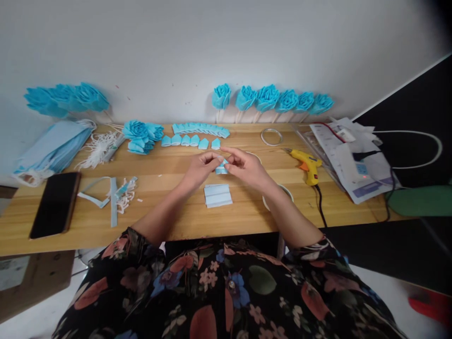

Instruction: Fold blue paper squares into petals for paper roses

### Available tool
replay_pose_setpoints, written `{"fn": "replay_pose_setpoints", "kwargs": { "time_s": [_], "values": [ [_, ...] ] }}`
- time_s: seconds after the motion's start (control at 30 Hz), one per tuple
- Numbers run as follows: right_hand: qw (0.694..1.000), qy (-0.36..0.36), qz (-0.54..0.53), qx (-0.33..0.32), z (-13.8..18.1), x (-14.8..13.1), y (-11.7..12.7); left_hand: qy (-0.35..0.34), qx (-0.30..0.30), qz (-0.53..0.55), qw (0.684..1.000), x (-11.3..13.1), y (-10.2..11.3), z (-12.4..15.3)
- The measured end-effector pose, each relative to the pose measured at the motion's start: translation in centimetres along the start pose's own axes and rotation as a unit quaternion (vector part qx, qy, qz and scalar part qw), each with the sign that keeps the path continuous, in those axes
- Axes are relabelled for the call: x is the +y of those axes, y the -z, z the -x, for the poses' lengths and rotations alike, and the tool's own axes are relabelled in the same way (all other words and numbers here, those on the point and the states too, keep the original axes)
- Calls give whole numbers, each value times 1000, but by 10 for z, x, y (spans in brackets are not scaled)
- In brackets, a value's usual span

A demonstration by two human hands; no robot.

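Between my two hands is a small blue and white folded piece of mask fabric (221, 167), partly covered by fingers. My left hand (202, 167) is closed, thumb and fingertips pinching its left side. From the right, my right hand (245, 165) pinches the same piece, its index finger stretched out past it. Just beyond the fingers lies a row of folded blue petals (185, 140), with a longer overlapping row of petals (200, 129) behind. Nearer to me, a small stack of pale fabric rectangles (218, 195) rests on the wooden table (169, 216).
Blue fabric flowers on sticks (267, 98) stand along the wall. A yellow glue gun (306, 165) and papers (353, 165) lie at right. At left are face masks (52, 146), a phone (55, 204), white ear loops (100, 147) and fabric scraps (113, 200). Tape rolls (289, 190) sit by my right forearm.
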State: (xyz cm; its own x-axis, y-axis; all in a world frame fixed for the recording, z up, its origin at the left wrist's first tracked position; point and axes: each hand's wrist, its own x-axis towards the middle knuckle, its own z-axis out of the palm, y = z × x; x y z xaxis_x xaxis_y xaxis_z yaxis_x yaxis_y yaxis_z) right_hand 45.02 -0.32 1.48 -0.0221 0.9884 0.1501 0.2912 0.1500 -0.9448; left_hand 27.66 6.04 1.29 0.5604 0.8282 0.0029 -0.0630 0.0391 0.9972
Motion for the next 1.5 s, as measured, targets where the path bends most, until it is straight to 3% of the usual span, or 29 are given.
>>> {"fn": "replay_pose_setpoints", "kwargs": {
  "time_s": [0.27, 0.53, 0.93, 1.2, 1.5],
  "values": [
    [997, 24, 16, 72, -1, 20, 1, 29, -21, -20, 999, -6, 1, -4],
    [998, 20, -9, 52, 5, 20, 5, 14, -7, -15, 1000, -11, 0, -5],
    [998, 11, 9, 61, 4, 21, 2, 33, -24, -109, 993, -4, 1, -3],
    [996, -18, -87, 11, 4, 19, 9, 37, -34, -115, 992, -5, 4, -6],
    [996, -27, -72, 53, 5, 22, 6, 29, -44, -104, 993, -7, 3, -5]
  ]
}}
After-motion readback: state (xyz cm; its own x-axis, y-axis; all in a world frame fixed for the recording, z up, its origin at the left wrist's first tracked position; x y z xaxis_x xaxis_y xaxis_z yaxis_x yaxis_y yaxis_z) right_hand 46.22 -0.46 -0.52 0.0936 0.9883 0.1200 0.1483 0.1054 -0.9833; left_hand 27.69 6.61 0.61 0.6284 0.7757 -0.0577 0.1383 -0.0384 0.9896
